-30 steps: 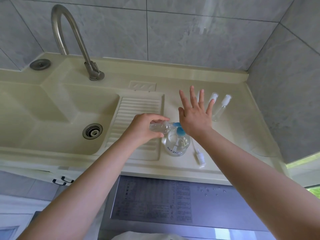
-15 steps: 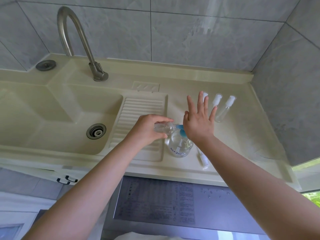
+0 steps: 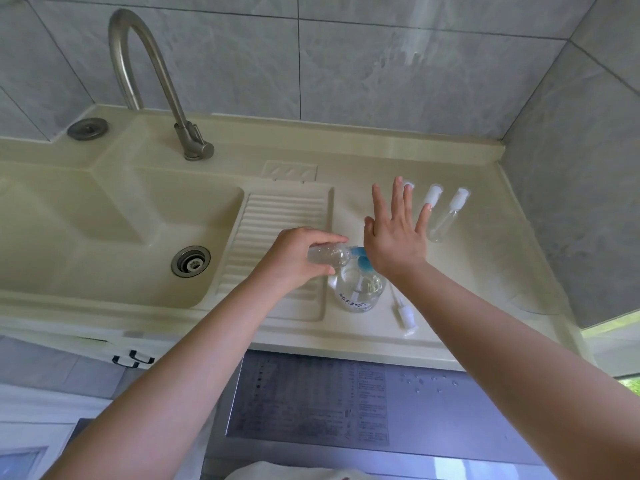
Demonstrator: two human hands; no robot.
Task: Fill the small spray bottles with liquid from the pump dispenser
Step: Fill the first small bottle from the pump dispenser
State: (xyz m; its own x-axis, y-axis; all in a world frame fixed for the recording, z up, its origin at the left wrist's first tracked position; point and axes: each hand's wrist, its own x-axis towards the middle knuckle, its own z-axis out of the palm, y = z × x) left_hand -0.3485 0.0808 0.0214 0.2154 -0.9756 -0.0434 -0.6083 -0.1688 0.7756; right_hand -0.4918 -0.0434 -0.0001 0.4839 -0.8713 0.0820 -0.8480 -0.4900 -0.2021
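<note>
Soft, even daylight with wide-angle bending at the edges.

Light seems to enter from a bright green-tinged opening at the right edge; shadows on the cream sink (image 3: 121, 216) are faint. A pale glare streak crosses the grey wall tiles (image 3: 412, 53). The faucet (image 3: 152, 77) curves with lens distortion, and the forearms near the bottom look slightly soft.

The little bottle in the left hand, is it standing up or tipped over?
Tipped sideways: the left hand holds the little bottle lying level, its mouth against the blue pump.
</note>
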